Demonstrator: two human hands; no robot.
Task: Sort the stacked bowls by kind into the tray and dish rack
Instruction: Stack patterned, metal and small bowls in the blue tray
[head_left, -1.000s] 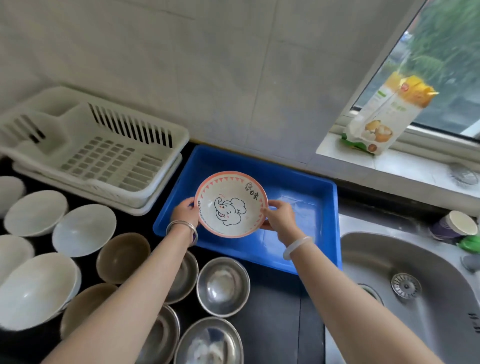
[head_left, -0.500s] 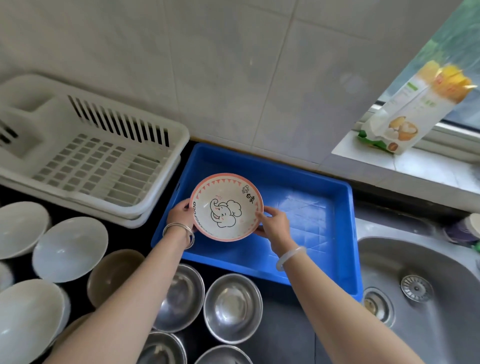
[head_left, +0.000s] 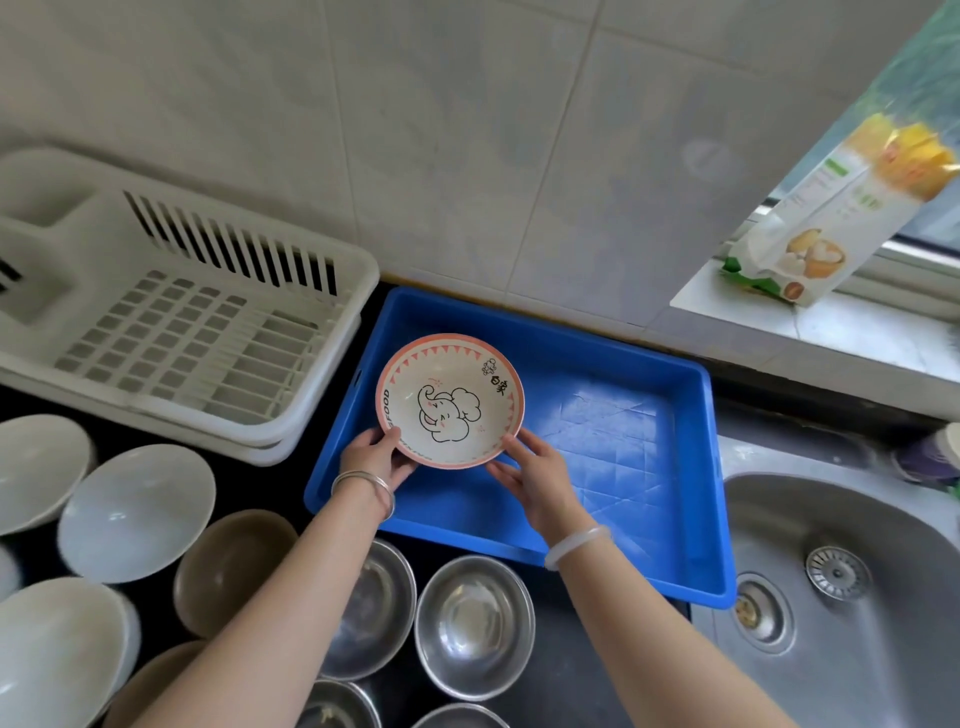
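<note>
A pink-rimmed bowl with an elephant drawing (head_left: 450, 400) is over the back left part of the blue tray (head_left: 613, 467). My left hand (head_left: 375, 458) grips its near left rim and my right hand (head_left: 535, 470) holds its near right edge. Whether the bowl rests on the tray floor I cannot tell. The white dish rack (head_left: 171, 322) stands to the left of the tray with nothing in it. White bowls (head_left: 136, 512), brown bowls (head_left: 234, 569) and steel bowls (head_left: 474, 626) stand on the dark counter near me.
A steel sink (head_left: 852, 597) lies to the right of the tray. A food packet (head_left: 831, 218) leans on the window sill at upper right. A tiled wall rises behind the rack and tray.
Both hands have carried the elephant bowl further back and lower into the left part of the tray; the fingers have slid to its near edge.
</note>
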